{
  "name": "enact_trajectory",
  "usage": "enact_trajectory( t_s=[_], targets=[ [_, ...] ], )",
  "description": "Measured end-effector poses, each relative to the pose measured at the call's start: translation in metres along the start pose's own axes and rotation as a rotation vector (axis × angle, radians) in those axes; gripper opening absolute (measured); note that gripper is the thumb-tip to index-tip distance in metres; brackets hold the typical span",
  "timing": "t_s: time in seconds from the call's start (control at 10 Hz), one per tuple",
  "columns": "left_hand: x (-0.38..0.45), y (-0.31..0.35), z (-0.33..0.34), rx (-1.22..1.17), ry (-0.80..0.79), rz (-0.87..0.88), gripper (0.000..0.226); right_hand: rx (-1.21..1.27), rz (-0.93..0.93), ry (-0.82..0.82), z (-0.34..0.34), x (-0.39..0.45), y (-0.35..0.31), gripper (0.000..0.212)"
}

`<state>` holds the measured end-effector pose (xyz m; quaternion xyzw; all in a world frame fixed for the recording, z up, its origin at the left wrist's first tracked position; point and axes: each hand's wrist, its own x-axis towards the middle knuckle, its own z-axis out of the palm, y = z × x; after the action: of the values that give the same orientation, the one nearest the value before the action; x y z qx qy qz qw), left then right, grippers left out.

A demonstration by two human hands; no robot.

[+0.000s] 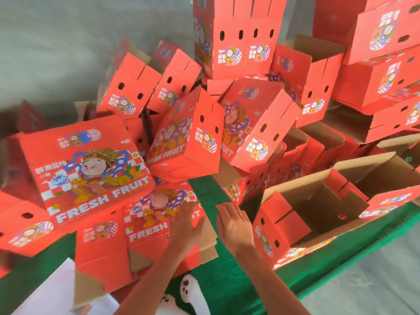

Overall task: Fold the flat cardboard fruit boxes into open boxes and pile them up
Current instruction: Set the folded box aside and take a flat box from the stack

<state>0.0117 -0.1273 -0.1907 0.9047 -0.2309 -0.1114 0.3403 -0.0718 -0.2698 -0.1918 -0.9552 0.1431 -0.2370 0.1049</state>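
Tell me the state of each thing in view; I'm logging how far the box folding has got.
Left hand: fingers straight, resting on the flat box, no grip.
Right hand: fingers straight, above the green mat, holding nothing.
Flat box: unfolded, lying on the flat stack.
Open box: folded, top open, empty.
Pile of folded boxes: tumbled, leaning at angles.
Green mat: spread under the boxes.

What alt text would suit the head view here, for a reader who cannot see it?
A person's open left hand rests on a flat red fruit box on green matting, with the open right hand hovering beside it. Folded boxes lie piled behind, and an open box lies at right.
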Motion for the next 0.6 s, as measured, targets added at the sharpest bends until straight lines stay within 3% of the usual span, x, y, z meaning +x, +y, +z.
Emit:
enact_trajectory(
  t_s=[0.1,0.3,0.4,0.6],
  targets=[
    [-0.008,-0.077,-0.015,0.285,-0.024,-0.101,0.075,0.068,-0.05,-0.117,0.026,-0.005,-0.032,0.033],
    [-0.054,-0.15,-0.045,0.401,-0.004,-0.342,0.097,0.047,-0.045,-0.472,0.083,-0.022,-0.065,0.044],
    [-0.08,-0.172,-0.058,0.386,0.113,-0.439,0.091,0.019,0.013,-0.545,0.097,-0.03,-0.064,0.055],
    [-0.104,-0.186,-0.067,0.396,0.171,-0.575,0.101,-0.026,0.132,-0.514,0.092,-0.032,-0.055,0.055]
  ],
)
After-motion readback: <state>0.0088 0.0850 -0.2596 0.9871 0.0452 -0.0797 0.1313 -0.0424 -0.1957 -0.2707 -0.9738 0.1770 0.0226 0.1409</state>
